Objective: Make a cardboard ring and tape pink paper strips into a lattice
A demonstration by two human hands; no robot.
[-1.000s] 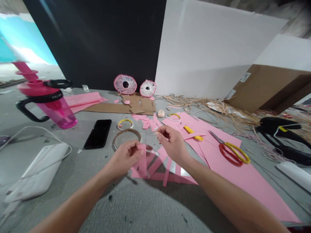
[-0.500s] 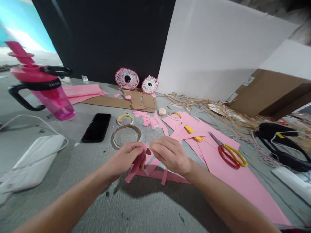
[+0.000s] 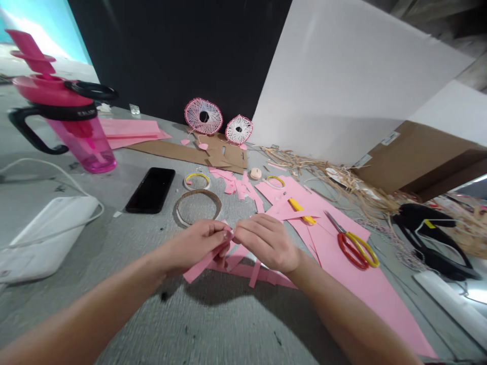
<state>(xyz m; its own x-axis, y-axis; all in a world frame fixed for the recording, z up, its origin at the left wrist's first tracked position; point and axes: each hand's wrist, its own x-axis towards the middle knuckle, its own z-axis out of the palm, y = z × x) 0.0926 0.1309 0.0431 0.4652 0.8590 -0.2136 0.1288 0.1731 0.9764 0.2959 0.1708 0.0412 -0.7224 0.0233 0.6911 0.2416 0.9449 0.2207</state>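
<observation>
My left hand (image 3: 203, 242) pinches a strip of pink paper (image 3: 198, 267), whose loose end hangs down below the palm toward me. My right hand (image 3: 268, 242) meets it at the fingertips, its fingers closed at the strip's upper end; whether it grips the paper or something small there is hidden. Under both hands lie a ring-shaped pink paper piece (image 3: 243, 269) and a short strip (image 3: 254, 274) across it. Just beyond the left hand sits a brown cardboard ring (image 3: 177, 207). Yellow-handled scissors with one red loop (image 3: 357, 250) rest on a pink sheet to the right.
A roll of tape (image 3: 197, 187), a black phone (image 3: 150, 190) and a pink bottle (image 3: 81, 137) stand or lie to the left. Pink scraps (image 3: 239, 187) and a yellow cutter (image 3: 302, 211) lie ahead. Two string-wound rings (image 3: 203, 116) lean against the black panel (image 3: 175, 50).
The fingertips of both hands have come together at the strip. Its loose end has swung left and now slants out under my left hand. The camera view has shifted slightly.
</observation>
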